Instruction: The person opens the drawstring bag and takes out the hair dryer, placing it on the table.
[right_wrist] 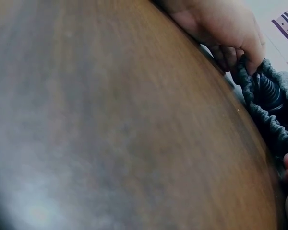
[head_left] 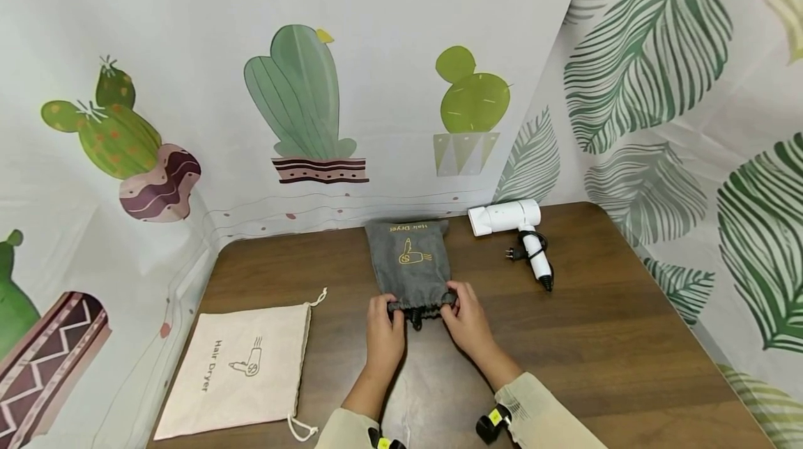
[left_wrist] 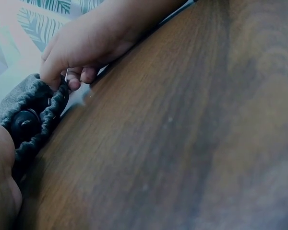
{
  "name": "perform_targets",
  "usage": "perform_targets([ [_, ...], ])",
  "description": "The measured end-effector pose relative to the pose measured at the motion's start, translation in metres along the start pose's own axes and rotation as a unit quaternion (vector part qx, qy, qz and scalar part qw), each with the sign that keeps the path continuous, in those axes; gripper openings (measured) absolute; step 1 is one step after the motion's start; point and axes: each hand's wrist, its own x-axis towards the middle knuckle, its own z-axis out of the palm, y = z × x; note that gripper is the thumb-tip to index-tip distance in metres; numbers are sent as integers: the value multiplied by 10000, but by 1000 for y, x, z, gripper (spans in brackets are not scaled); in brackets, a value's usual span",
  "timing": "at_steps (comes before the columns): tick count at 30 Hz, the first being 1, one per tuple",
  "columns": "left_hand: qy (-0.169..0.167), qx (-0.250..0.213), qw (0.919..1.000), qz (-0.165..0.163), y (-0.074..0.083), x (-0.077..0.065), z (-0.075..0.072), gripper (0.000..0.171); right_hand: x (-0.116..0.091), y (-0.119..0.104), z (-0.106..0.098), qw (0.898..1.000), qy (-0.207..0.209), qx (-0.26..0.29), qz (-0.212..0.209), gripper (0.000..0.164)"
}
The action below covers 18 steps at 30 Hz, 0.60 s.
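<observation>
Grey drawstring bag (head_left: pixel 410 275), one: gathered mouth pinched at its left corner by my left hand (head_left: pixel 384 336), at its right by my right hand (head_left: pixel 467 320), fingers clamped on the cloth, neither hand nearer. Between them: black ribbed tip (head_left: pixel 417 321), showing in the mouth. Key relation, as I judge it: bag lies on the table (head_left: pixel 583 337) straight ahead of my fingers, long axis running away from me, mouth nearest. Outward, right: white hair dryer (head_left: pixel 507 217); left: cream bag (head_left: pixel 276 351)
</observation>
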Motion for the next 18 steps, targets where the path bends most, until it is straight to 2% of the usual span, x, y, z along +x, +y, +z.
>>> perform_targets([
  [8, 67, 25, 10000, 67, 2, 1, -2, 20, 0, 3, 1, 9995, 240, 90, -170, 41],
  [18, 10, -6, 10000, -61, -1, 0, -1, 21, -1, 2, -1, 9993, 336, 83, 134, 37],
])
